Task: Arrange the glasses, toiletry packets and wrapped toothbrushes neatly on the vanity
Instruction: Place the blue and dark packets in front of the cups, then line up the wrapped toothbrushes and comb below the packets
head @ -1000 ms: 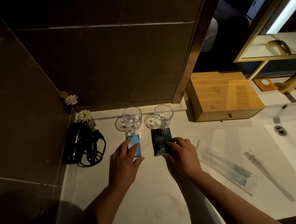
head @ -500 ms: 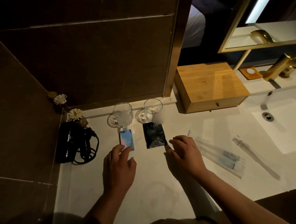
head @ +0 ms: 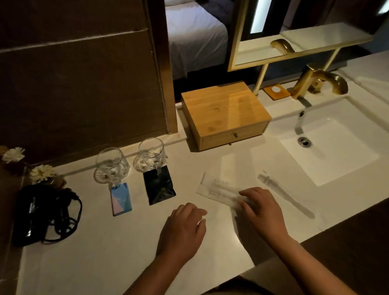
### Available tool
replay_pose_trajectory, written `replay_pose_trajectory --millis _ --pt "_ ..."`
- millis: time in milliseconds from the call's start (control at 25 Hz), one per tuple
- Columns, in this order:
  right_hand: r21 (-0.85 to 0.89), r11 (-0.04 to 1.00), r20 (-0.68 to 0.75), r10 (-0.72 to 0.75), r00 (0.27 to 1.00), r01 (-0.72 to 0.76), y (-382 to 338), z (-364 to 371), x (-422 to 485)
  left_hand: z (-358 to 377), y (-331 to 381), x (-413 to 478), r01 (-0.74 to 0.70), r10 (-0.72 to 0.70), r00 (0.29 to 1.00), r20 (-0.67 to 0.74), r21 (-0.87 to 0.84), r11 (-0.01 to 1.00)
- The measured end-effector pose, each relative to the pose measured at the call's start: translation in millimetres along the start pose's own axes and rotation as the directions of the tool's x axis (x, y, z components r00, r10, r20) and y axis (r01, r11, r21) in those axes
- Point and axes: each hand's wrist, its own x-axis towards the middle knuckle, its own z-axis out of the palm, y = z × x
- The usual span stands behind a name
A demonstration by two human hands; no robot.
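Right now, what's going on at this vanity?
A person is tidying guest items on the white vanity counter. Two clear glasses stand near the wall, with a blue-and-pink packet before the left one and a black foil packet before the right one. The right hand rests its fingers on the clear-wrapped toothbrushes; it is unclear whether it grips them. The left hand hovers empty over the counter. Another wrapped toothbrush lies by the sink.
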Motion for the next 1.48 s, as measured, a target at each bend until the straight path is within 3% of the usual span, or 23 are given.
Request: replay_pose_trajectory --millis 160,400,480,680,920,1160,1320,1480 --pt "-0.076 0.996 -0.021 0.051 0.998 -0.052 50 -31 0 27 46 40 -0.158 0.153 0.986 0.062 0.077 0.985" --pt "-0.288 0.951 0.162 -0.067 0.985 0.112 68 -33 13 44 74 65 -0.215 0.189 0.974 0.122 0.258 0.942" --pt "-0.325 0.940 0.192 -0.037 0.981 0.099 67 -30 19 45 71 58 -0.240 0.224 0.971 0.089 0.288 0.927" --pt "-0.128 0.992 0.202 0.029 0.979 -0.003 69 -36 32 43 64 42 -0.275 0.290 0.957 0.013 0.361 0.891" --pt "0.258 0.960 0.182 0.062 0.981 -0.109 75 -53 47 29 48 12 -0.030 0.071 0.992 -0.108 0.340 0.940" --pt "0.541 0.789 0.285 0.154 0.946 -0.291 60 -53 58 18 45 -19 0.151 -0.072 0.967 -0.246 0.322 0.935" --pt "0.698 0.591 0.369 0.187 0.911 -0.404 47 -51 55 9 37 -45 0.386 -0.315 0.892 -0.324 0.184 0.904" --pt "0.740 0.524 0.367 0.212 0.906 -0.422 30 -42 49 -13 9 -72 0.491 -0.414 0.830 -0.374 0.139 0.860"
